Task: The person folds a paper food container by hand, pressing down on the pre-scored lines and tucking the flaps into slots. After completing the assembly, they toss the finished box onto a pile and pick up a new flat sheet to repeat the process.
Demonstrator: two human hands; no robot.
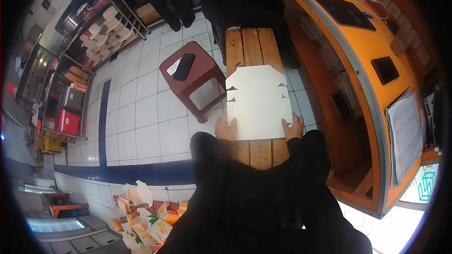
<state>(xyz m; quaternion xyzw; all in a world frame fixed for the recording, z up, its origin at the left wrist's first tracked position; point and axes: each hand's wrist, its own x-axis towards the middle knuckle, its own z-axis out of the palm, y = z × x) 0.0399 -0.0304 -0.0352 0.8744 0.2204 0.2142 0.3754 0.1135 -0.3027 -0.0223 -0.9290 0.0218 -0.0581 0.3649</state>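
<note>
A flat white cardboard box blank point(260, 106) with cut corners and small slits along both sides lies on the wooden bench point(256, 47) in front of me. My left hand point(226, 128) grips its lower left edge, thumb on top. On the opposite edge my right hand point(294, 127) holds it the same way, thumb on the face and fingers at the side. The fingers beneath the sheet are hidden.
Left of the bench stands a brown plastic stool point(195, 73) bearing a black phone point(184, 67). Folded printed boxes point(150, 223) are piled at lower left. An orange counter point(348, 42) runs along the right. People in dark clothes point(240, 4) are beyond the bench.
</note>
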